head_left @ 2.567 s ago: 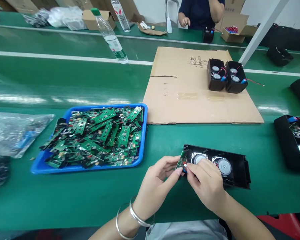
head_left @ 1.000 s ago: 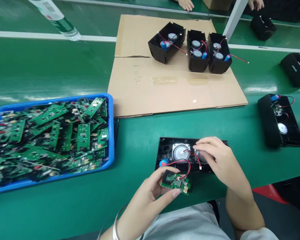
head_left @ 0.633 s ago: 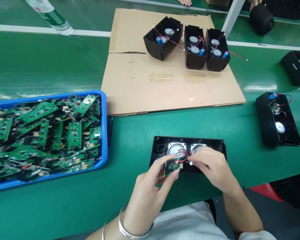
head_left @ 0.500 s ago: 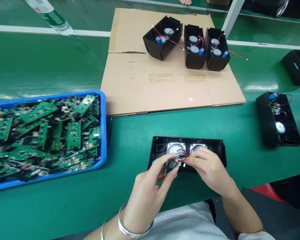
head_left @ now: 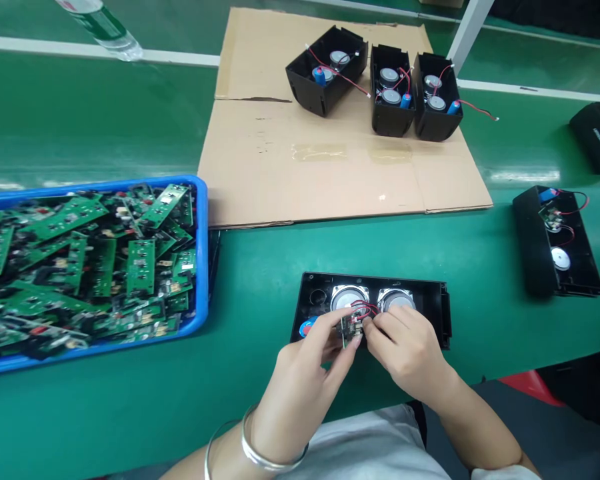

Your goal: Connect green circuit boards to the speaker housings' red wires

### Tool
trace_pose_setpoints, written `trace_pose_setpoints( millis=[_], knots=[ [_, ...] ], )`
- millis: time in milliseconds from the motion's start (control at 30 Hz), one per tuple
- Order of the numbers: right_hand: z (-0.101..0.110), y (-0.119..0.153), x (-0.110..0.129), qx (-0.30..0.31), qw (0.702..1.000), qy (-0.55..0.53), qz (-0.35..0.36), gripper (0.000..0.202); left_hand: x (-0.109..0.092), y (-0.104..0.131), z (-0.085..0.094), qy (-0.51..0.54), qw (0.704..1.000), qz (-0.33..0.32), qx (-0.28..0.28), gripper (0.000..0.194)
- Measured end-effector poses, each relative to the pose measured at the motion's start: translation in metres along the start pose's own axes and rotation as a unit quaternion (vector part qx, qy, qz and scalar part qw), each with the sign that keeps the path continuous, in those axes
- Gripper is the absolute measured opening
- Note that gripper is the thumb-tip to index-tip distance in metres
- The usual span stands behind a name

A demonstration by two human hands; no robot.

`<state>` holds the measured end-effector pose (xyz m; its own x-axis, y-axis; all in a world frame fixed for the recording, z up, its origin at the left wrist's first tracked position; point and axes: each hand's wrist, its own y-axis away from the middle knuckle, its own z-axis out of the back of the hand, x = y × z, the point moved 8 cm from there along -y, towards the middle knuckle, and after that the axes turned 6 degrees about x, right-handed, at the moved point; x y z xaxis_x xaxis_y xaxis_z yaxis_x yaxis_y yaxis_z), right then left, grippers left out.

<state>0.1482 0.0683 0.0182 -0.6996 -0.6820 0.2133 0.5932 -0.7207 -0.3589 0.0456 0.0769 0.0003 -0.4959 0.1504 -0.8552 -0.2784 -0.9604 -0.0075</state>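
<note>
A black speaker housing (head_left: 430, 307) lies open in front of me, with two round speakers and a blue cylinder (head_left: 307, 325) inside. Over its front edge my left hand (head_left: 310, 373) holds a small circuit board (head_left: 349, 328) between thumb and fingers. Red and black wires (head_left: 366, 307) run at the board's upper side. My right hand (head_left: 410, 347) is closed at the board's right edge, its fingertips pinched by the wires; what exactly they grip is too small to tell.
A blue tray (head_left: 203, 267) full of green circuit boards is at left. Three black housings stand on cardboard (head_left: 340, 187) at the back. Another open housing (head_left: 535, 247) is at right, a further one (head_left: 595, 137) behind it. A bottle (head_left: 110, 30) is at upper left.
The board in my left hand has turned and shows more edge-on. My right hand has moved slightly left and down, its fingers more curled. A person's hand at the top edge is gone from view.
</note>
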Motion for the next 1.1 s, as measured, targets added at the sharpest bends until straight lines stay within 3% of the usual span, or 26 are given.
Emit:
trace_pose_setpoints(
  millis=[133, 300, 433, 733, 933, 1100],
  knots=[
    [-0.001, 0.0, 0.001, 0.0, 1.0, -0.027, -0.009, 0.027, -0.006, 0.003, 0.003, -0.052, 0.998, -0.029, -0.012, 0.022],
    [-0.005, 0.004, -0.017, 0.014, 0.981, -0.166, -0.096, 0.028, -0.009, 0.007, 0.003, -0.086, 0.993, -0.079, 0.023, 0.025],
    [-0.006, 0.002, -0.019, 0.033, 0.972, -0.213, -0.095, 0.027, -0.013, 0.008, 0.001, -0.094, 0.984, -0.143, 0.053, 0.033],
    [-0.002, -0.003, -0.017, 0.034, 0.975, -0.192, -0.104, 0.025, -0.002, 0.012, 0.013, -0.043, 0.998, -0.035, 0.035, 0.026],
    [-0.008, -0.004, -0.026, 0.085, 0.962, -0.238, -0.108, 0.03, 0.015, 0.018, 0.019, 0.001, 0.998, 0.046, 0.047, 0.019],
    [0.006, 0.019, -0.06, -0.021, 0.925, -0.299, -0.234, 0.006, 0.009, 0.015, 0.022, -0.004, 0.998, 0.042, -0.048, 0.018]
  ],
)
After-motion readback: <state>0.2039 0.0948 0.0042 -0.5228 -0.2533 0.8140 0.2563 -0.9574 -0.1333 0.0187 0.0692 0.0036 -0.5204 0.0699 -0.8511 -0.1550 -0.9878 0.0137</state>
